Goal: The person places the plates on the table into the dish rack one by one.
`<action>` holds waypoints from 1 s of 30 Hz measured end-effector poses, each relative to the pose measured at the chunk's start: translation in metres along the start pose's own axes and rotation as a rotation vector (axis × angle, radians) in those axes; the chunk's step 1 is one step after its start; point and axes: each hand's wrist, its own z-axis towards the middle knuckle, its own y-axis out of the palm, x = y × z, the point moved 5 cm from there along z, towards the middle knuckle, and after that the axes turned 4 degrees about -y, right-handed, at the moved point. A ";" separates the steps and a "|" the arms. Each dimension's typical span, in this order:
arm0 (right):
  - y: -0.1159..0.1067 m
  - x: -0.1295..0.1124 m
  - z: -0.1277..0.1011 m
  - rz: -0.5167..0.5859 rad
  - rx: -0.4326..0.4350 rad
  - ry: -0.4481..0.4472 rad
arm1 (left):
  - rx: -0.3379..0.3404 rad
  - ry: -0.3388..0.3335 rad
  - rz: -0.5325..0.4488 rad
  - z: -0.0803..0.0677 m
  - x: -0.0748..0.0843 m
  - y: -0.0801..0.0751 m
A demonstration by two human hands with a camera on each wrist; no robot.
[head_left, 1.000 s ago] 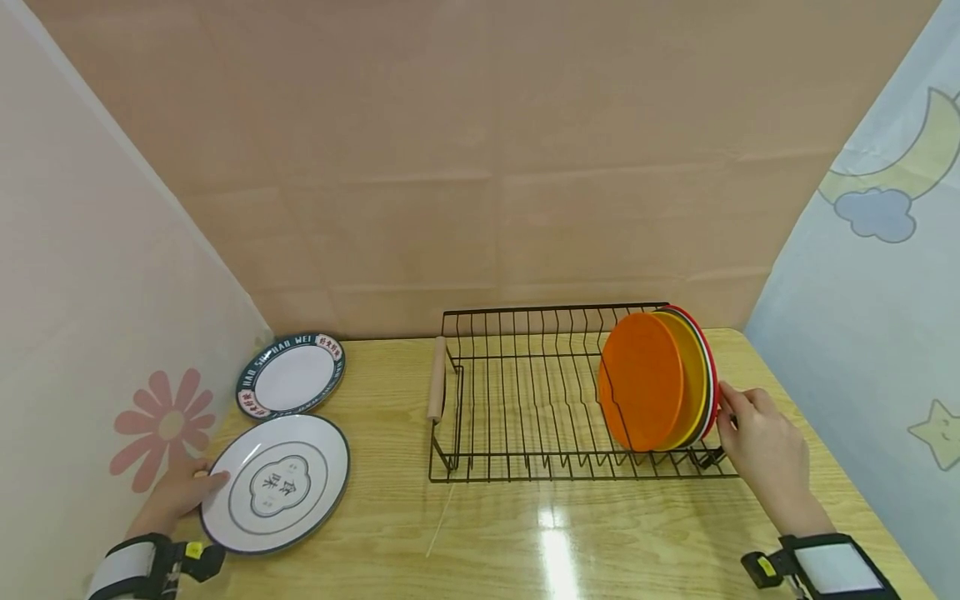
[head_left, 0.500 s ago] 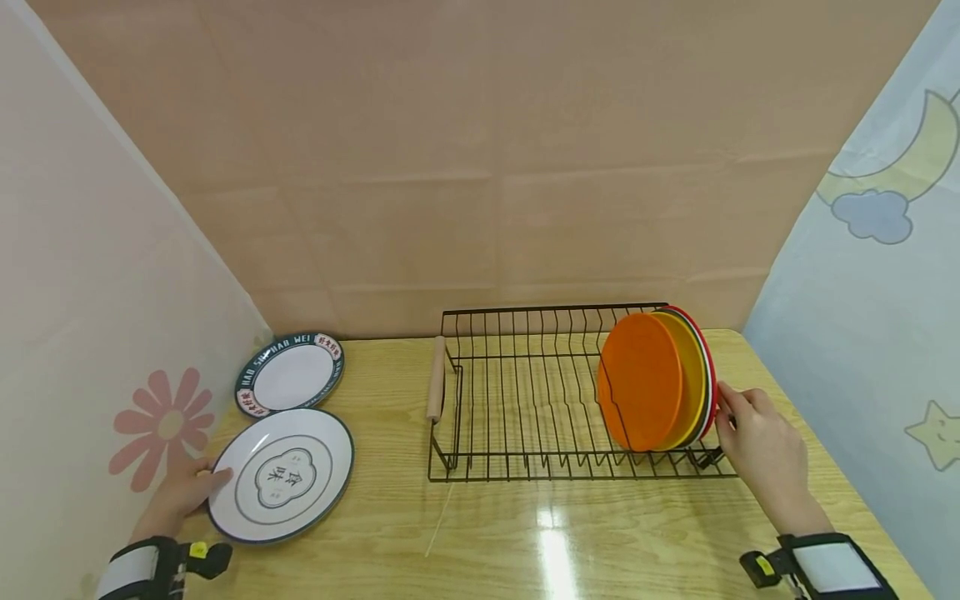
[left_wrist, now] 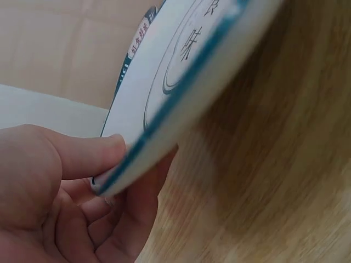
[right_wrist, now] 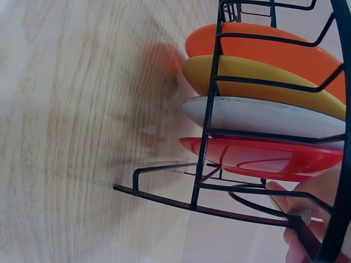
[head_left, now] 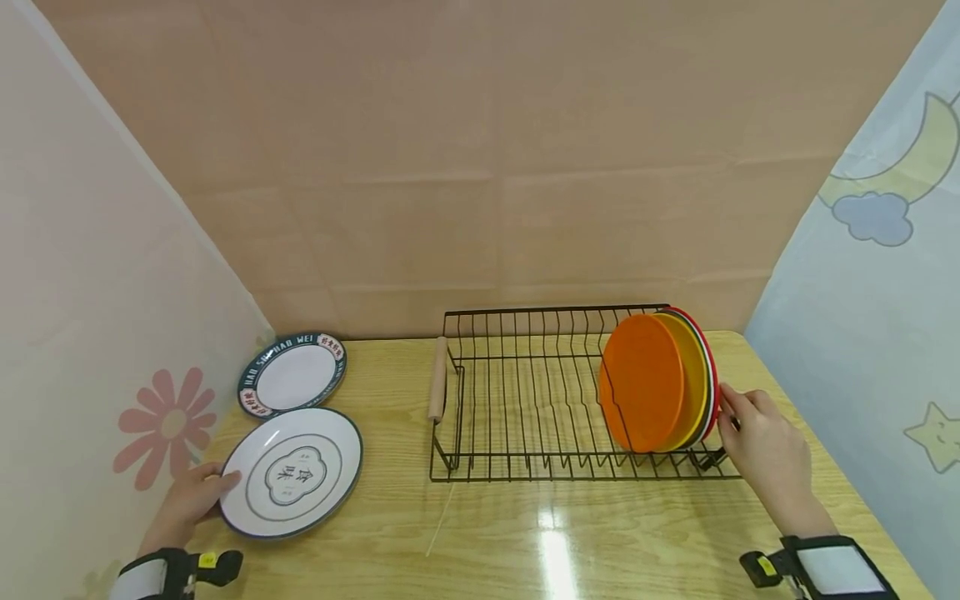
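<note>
My left hand pinches the left edge of a white plate with a blue rim, thumb on top and fingers below. In the left wrist view the plate is tilted, with its near edge raised over the wood. At the right end of a black wire dish rack, my right hand grips the end frame beside a red plate. The right wrist view shows the fingers curled at that frame, partly hidden by wires. White, yellow and orange plates stand upright alongside the red one.
Behind the held plate lies a white plate with a dark patterned rim, partly overlapped by it. A wooden handle forms the rack's left end. Papered walls close off the back, left and right of the wooden table.
My left hand and the white plate have moved right and slightly away from me, the plate lifting at its near side. My right hand and the rack have stayed put.
</note>
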 end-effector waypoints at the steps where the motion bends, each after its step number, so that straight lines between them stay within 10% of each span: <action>1: 0.000 0.000 0.000 0.002 0.001 -0.002 | 0.000 0.002 -0.005 -0.002 0.001 0.001; 23: 0.000 0.005 0.000 0.037 -0.064 0.034 | 0.041 0.042 -0.103 -0.024 0.021 0.010; 30: -0.003 0.006 -0.001 0.044 -0.062 0.019 | 0.065 0.053 -0.069 -0.011 0.024 0.010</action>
